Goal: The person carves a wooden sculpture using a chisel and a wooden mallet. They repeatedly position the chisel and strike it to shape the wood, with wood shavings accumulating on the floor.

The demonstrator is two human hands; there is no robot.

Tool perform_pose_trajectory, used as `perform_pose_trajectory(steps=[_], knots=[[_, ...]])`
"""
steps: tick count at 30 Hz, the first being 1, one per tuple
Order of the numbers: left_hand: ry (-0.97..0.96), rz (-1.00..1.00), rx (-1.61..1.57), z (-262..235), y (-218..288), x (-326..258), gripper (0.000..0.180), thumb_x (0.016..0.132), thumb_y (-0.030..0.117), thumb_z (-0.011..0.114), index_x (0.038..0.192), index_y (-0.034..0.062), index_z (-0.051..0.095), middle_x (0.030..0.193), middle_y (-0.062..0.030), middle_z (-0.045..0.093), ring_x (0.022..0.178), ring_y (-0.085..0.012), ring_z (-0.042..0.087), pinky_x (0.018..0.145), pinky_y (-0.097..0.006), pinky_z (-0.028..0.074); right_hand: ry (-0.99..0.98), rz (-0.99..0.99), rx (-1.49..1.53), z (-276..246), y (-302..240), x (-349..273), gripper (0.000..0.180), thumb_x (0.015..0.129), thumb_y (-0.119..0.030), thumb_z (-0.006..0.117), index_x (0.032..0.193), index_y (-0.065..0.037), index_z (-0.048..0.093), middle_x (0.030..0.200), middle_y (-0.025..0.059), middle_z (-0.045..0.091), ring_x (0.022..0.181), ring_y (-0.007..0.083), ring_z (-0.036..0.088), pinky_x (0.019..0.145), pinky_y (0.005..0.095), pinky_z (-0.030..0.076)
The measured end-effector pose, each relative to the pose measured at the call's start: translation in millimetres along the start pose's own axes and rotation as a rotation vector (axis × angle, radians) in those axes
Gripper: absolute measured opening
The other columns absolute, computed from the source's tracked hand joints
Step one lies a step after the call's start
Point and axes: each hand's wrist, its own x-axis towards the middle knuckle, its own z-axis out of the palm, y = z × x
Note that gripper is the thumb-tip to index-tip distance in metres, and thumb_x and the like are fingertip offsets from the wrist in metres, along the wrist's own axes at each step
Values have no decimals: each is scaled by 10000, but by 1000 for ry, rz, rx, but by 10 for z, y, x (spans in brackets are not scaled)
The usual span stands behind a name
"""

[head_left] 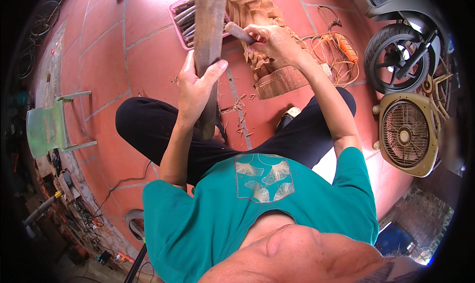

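Note:
My left hand is wrapped around a long, thick wooden bar. The bar rises past the upper edge of the view, and its lower end hangs between my knees. Pinched in the fingers of my right hand is a short, greyish-brown round stick, like a tool handle; its other end is hidden by the hand. Just behind and below that hand, a carved wooden sculpture lies on the floor with its round base toward me. The stick's blunt end is close to the bar, apparently without touching it.
A pink basket of several long thin tools sits beyond the bar. Wood chips dot the red tiles. To the right are an orange power strip with tangled cord, a motorbike wheel and a box fan. A green chair stands left.

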Motion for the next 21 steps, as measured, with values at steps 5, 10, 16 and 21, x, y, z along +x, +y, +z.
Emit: perform_pose_trajectory(steps=[5,10,16,21], knots=[[119,74,-104,12,-64,8,188,982,154,651,1091,50,537,732,-7,558,547,-66,517,479,-220,421,-53,-63,-25,41,-35,36,313,838,-46,736,1137,-66,645,868,100,696,778,231,669,710,375,512],[131,9,-183,-17,-200,-29,168,993,151,630,1090,60,528,739,-18,564,545,-84,538,475,-232,451,-127,39,-33,-7,-43,96,419,810,-125,797,1197,-61,648,929,162,701,853,312,682,771,425,509],[187,70,-206,25,-180,-73,226,983,170,658,1124,46,533,759,-30,576,582,-90,561,502,-240,471,-94,0,-52,15,-8,77,442,797,-157,819,1197,-63,658,911,162,707,844,316,683,771,423,512],[64,27,220,-1,-267,-60,308,940,228,726,1092,20,557,793,-46,615,656,-108,594,591,-272,492,-67,-41,-41,60,1,74,358,811,-70,766,1149,-73,652,878,134,699,797,293,683,713,399,518]])
